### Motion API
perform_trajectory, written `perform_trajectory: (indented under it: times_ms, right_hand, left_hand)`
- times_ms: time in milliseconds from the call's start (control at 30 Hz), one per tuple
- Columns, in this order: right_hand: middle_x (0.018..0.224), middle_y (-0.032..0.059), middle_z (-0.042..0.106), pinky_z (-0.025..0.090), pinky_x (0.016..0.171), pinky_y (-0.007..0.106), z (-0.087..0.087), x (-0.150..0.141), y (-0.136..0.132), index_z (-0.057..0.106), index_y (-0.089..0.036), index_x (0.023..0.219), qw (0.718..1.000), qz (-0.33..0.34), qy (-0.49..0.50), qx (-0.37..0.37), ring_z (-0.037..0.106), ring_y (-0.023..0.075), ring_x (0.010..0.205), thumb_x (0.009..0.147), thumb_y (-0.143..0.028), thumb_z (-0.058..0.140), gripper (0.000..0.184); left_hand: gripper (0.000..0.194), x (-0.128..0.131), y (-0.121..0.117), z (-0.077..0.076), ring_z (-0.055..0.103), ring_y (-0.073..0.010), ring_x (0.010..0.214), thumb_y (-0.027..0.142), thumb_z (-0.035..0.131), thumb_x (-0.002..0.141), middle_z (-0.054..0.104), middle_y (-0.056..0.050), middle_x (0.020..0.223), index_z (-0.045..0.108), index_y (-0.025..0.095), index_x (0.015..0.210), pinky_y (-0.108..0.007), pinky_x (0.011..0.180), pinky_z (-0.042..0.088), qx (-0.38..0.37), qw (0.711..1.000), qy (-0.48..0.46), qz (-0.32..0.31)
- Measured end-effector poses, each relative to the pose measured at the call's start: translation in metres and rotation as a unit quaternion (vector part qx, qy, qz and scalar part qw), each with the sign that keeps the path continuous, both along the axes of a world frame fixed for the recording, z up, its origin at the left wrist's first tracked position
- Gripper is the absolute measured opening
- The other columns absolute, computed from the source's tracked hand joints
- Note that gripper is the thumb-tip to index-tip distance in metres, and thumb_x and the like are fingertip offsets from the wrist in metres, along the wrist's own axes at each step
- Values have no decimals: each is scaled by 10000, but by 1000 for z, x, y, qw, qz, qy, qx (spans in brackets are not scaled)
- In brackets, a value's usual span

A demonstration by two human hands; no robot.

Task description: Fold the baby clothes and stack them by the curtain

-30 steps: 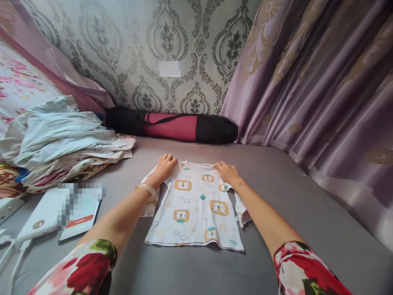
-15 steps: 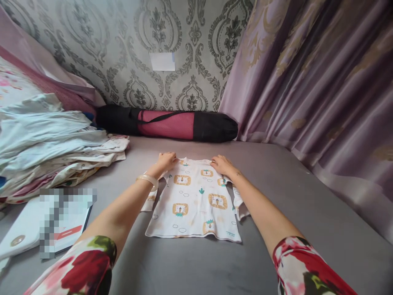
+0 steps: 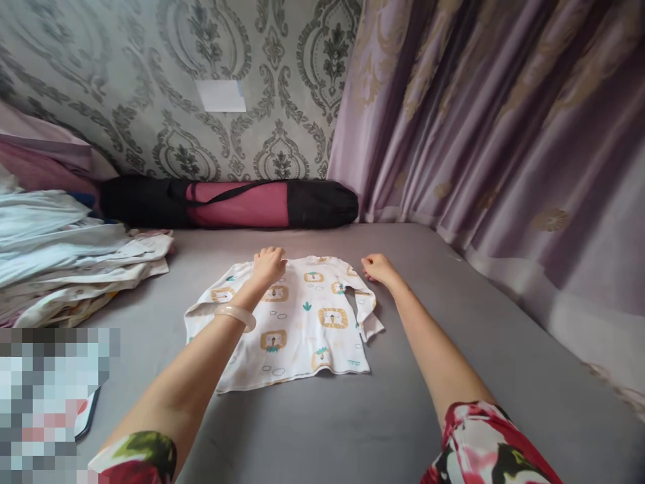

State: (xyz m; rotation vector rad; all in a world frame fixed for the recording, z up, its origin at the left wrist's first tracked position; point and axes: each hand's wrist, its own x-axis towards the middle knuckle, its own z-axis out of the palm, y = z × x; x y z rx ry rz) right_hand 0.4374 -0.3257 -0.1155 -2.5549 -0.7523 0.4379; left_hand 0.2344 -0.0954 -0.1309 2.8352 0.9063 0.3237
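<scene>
A small white child's shirt (image 3: 297,323) printed with lion faces lies flat on the grey bed surface (image 3: 453,349). My left hand (image 3: 267,264) rests on its left shoulder near the collar, fingers curled down on the cloth. A pale bangle (image 3: 236,314) sits on that wrist. My right hand (image 3: 375,267) is at the right shoulder edge, fingers bent and pinched at the sleeve fabric. The left sleeve lies spread out to the left; the right sleeve is bunched along the shirt's side.
A stack of folded clothes (image 3: 65,255) sits at the left. A black and pink rolled bag (image 3: 226,202) lies along the patterned wall. Purple curtains (image 3: 504,134) hang at the right. A blurred-out patch (image 3: 45,396) covers the lower left corner.
The view has swung right. The left sleeve, tucked under before, now lies spread out to the left. My right hand has slid outward from the collar to the right shoulder edge.
</scene>
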Motion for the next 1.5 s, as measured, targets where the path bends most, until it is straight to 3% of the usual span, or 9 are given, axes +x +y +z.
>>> perform_trajectory:
  times_ms: [133, 233, 433, 533, 733, 900, 1033, 1300, 1500]
  right_hand:
    - [515, 9, 586, 427, 475, 205, -8, -18, -58, 626, -152, 784, 996, -27, 70, -56, 554, 116, 438, 932, -342, 504, 270]
    - [462, -19, 535, 365, 433, 205, -11, -41, -86, 606, -174, 730, 993, 2, 85, -86, 516, 118, 402, 871, -399, 575, 268]
    - [667, -6, 617, 286, 496, 211, -8, -77, -103, 599, -193, 737, 990, 100, -34, -92, 544, 119, 607, 758, -426, 648, 239]
    - [619, -27, 574, 284, 499, 205, -7, -77, -101, 578, -182, 687, 990, 116, 19, -79, 498, 97, 574, 749, -330, 647, 174]
    - [506, -65, 488, 290, 445, 185, 7, -38, -103, 543, -174, 673, 991, -22, 114, 61, 448, 82, 469, 689, -160, 612, 72]
    - [611, -42, 588, 417, 509, 190, 22, 18, -109, 561, -166, 836, 952, -140, 39, 268, 554, 104, 521, 697, -136, 558, 142]
    - [707, 13, 670, 493, 580, 239, 18, 59, -115, 593, -144, 991, 921, -162, -27, 352, 627, 145, 594, 712, -218, 596, 288]
    - [794, 74, 725, 533, 676, 323, -16, 102, -121, 651, -148, 1002, 920, -134, -101, 355, 661, 205, 703, 735, -335, 564, 337]
    - [895, 125, 734, 529, 747, 362, -10, 111, -107, 658, -108, 1063, 923, -141, -169, 315, 669, 234, 775, 758, -324, 506, 404]
  left_hand:
    - [215, 36, -47, -9, 615, -230, 1001, 142, 480, 862, 688, -89, 1029, 654, 180, 982, -333, 886, 455, -83, 990, -38, -108]
    - [270, 58, -82, -21, 617, -209, 1009, 67, 457, 825, 688, -89, 1039, 658, 162, 977, -322, 904, 472, -109, 985, -75, -111]
    - [345, 66, -120, -44, 525, -250, 1196, 94, 426, 865, 615, -145, 1236, 600, 126, 1161, -418, 1044, 409, -81, 978, -161, -108]
    - [364, 64, -123, -48, 461, -245, 1285, 143, 386, 914, 577, -134, 1321, 563, 130, 1232, -415, 1104, 347, -63, 979, -147, -128]
    - [420, 64, -125, -45, 354, -266, 1390, 231, 332, 966, 480, -88, 1459, 480, 166, 1353, -438, 1149, 269, -41, 990, -74, -111]
    - [466, 64, -129, -44, 284, -283, 1434, 285, 282, 987, 407, -71, 1520, 426, 179, 1417, -458, 1170, 222, -46, 993, -41, -102]
    - [476, 65, -128, -45, 263, -278, 1445, 282, 296, 978, 404, -64, 1523, 416, 201, 1432, -464, 1170, 223, -40, 992, -40, -109]
    - [510, 64, -133, -38, 231, -293, 1455, 372, 269, 987, 392, -62, 1531, 422, 190, 1439, -494, 1179, 208, -47, 993, -37, -101]
    - [520, 64, -134, -37, 212, -291, 1462, 373, 232, 994, 379, -50, 1539, 392, 206, 1460, -499, 1179, 196, -45, 994, -29, -99]
